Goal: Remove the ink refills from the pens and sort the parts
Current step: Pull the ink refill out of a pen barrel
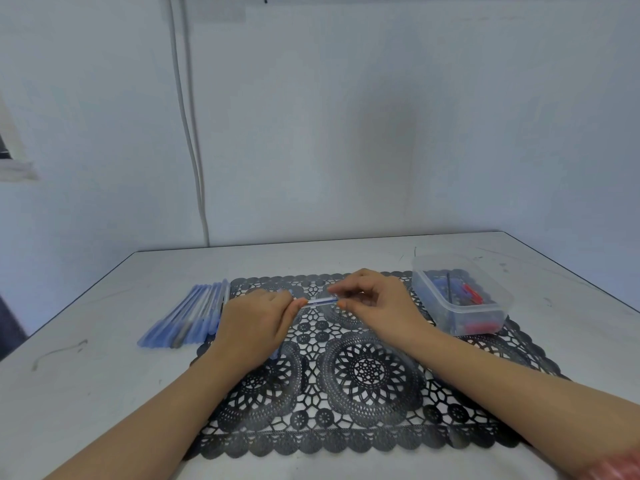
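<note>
A clear blue pen [322, 301] lies level between my two hands, just above the black lace placemat [363, 403]. My left hand [254, 325] grips its left end, with most of that end hidden in the fist. My right hand [375, 301] pinches the right end between thumb and fingers. A row of several blue pens [188, 315] lies on the table left of the mat. A clear plastic container [460, 294] at the right holds blue and red pen parts and a thin dark refill.
The white table [104, 375] ends at a pale wall behind, where a white cable [194, 150] hangs down. The placemat's back right corner lies under the container. A red patch shows at the frame's bottom right corner.
</note>
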A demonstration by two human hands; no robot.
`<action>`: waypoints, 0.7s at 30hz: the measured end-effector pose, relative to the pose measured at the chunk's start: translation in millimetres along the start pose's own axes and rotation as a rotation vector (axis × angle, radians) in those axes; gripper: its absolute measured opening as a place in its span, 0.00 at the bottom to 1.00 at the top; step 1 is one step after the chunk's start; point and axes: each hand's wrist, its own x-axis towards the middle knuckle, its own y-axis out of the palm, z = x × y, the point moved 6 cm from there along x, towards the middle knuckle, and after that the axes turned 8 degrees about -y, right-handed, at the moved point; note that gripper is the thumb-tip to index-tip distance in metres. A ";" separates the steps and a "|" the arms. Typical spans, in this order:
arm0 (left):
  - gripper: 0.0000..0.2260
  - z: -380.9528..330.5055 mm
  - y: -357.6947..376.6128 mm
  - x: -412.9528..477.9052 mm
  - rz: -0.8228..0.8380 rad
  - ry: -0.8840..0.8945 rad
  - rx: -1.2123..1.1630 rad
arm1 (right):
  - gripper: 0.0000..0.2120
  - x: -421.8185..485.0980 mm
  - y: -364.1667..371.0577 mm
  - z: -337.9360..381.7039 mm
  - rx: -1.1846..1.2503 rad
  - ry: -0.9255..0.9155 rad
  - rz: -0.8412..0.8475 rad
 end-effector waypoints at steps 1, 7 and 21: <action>0.20 -0.2 -0.1 -0.3 -0.002 0.002 -0.001 | 0.13 -0.1 0.4 0.4 0.003 -0.004 0.004; 0.26 -0.5 0.2 -0.6 -0.007 0.002 -0.027 | 0.13 -1.0 1.7 2.5 0.029 -0.033 0.010; 0.25 -2.3 -2.4 -0.1 -0.032 0.010 -0.052 | 0.07 -4.6 2.5 1.8 -0.018 -0.026 0.018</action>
